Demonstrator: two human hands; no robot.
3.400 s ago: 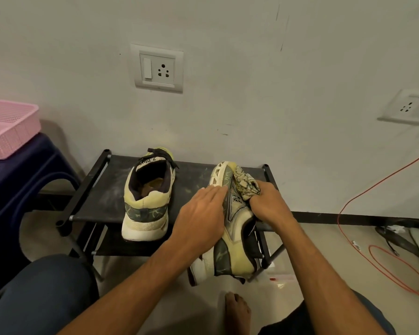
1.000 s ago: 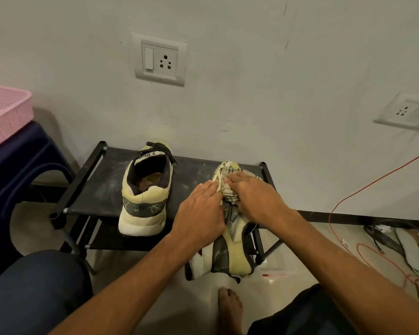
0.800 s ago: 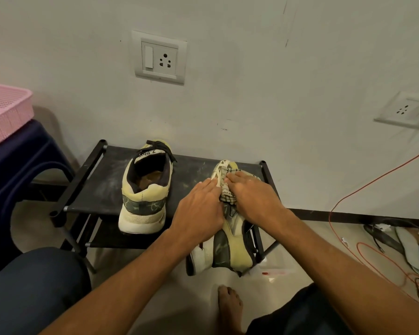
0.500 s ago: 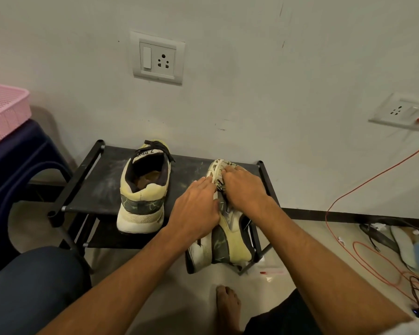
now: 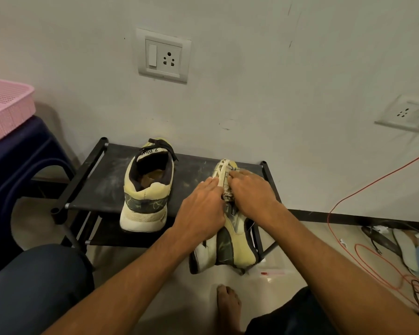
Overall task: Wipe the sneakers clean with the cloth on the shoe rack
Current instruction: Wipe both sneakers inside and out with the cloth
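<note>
Wiping seems partway: left hand [image 5: 201, 209] lies flat on the tipped sneaker [image 5: 230, 245] between the hands, right hand [image 5: 249, 192] clutches the cloth [image 5: 228, 193] against its upper, and the other sneaker [image 5: 145, 189], left of both on the rack [image 5: 94, 189], likely awaits

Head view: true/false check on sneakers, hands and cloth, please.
1. The upright sneaker stands on the shoe rack, heel toward the camera. True.
2. Both hands rest on the upright sneaker. False: the left hand and right hand are on the tipped sneaker, which lies on its side at the rack's right end.
3. The right hand holds the cloth against the tipped sneaker. True.
4. The pink basket sits on the shoe rack. False: it sits on the dark blue stool left of the rack.
</note>
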